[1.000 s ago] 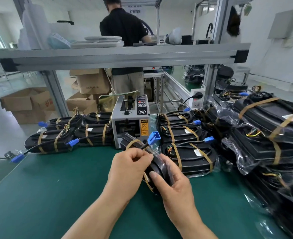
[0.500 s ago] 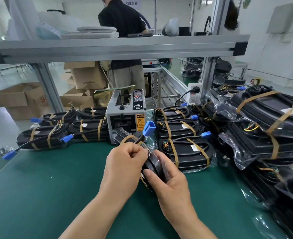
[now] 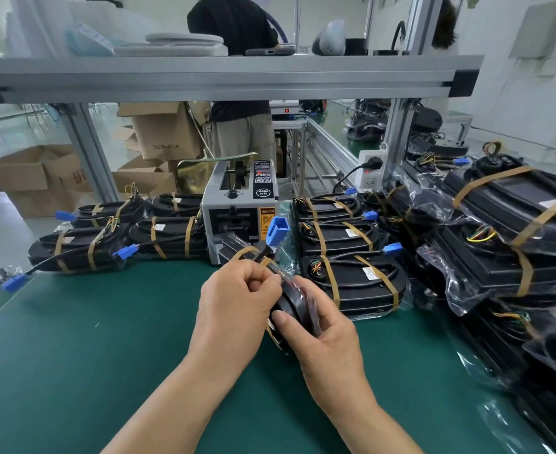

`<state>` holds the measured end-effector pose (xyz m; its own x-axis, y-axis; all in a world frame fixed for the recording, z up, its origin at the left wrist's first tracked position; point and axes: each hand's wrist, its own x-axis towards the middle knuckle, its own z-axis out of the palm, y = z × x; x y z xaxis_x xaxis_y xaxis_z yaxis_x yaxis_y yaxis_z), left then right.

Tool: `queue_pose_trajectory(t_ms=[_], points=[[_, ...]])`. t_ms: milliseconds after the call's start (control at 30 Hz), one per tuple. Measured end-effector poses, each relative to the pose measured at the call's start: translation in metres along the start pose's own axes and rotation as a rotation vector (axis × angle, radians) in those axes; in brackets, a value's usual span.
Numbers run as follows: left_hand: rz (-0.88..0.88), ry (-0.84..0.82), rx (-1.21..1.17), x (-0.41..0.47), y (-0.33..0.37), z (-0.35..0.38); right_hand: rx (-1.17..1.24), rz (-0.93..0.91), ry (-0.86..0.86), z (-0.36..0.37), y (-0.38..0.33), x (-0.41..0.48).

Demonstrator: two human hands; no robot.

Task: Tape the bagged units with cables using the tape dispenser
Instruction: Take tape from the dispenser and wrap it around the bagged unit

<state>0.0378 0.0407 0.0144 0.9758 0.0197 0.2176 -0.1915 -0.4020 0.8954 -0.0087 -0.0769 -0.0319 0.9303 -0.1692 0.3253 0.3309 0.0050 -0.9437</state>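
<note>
Both hands hold the bagged unit (image 3: 291,306) on edge over the green desk (image 3: 106,355). The left hand (image 3: 237,303) has its grip curled tight over the top edge and the black cable, while the right hand (image 3: 322,339) clasps the near end, thumb across the face and fingers hidden behind. The cable's blue plug (image 3: 277,228) sticks up just beyond the grip, the tape dispenser (image 3: 237,211) stands right behind it, and taped units (image 3: 352,280) lie close on the right.

Green bench mat (image 3: 90,371) carries tape dispenser (image 3: 237,221) and taped units (image 3: 348,283).
</note>
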Motion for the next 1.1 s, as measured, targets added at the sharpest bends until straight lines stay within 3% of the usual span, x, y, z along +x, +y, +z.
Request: queue_pose_trajectory(t_ms=[400, 767, 1100], points=[[0.011, 0.025, 0.008, -0.002, 0.000, 0.000, 0.038, -0.035, 0.001, 0.003, -0.003, 0.000], [-0.092, 0.175, -0.005, 0.003, -0.003, 0.005, -0.018, -0.007, 0.009, 0.004, -0.005, -0.002], [-0.120, 0.028, 0.008, -0.003, -0.012, 0.000, -0.094, 0.100, -0.012, -0.006, -0.012, 0.003]])
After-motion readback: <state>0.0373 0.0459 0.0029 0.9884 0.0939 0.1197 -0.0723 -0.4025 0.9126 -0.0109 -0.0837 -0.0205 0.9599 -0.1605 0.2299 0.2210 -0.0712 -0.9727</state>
